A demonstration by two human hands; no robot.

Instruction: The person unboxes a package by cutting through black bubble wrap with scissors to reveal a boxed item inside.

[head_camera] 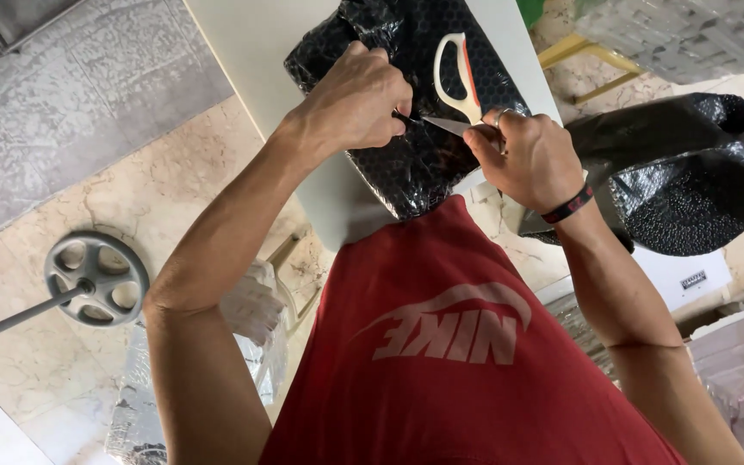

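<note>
Scissors (462, 77) with cream handles lie across a parcel wrapped in black bubble wrap (415, 164), blade tip pointing between the two hands. The left hand (356, 102) has its fingers clenched on the wrap, pinching it taut, apparently to steady it. The right hand (531, 155), just beside the blade, has fingers curled around the blade end, holding it against the wrap. The parcel rests on a white tabletop (251, 52) directly beneath both hands. More black wrap (691, 172) lies well off beyond the right fingers.
</note>
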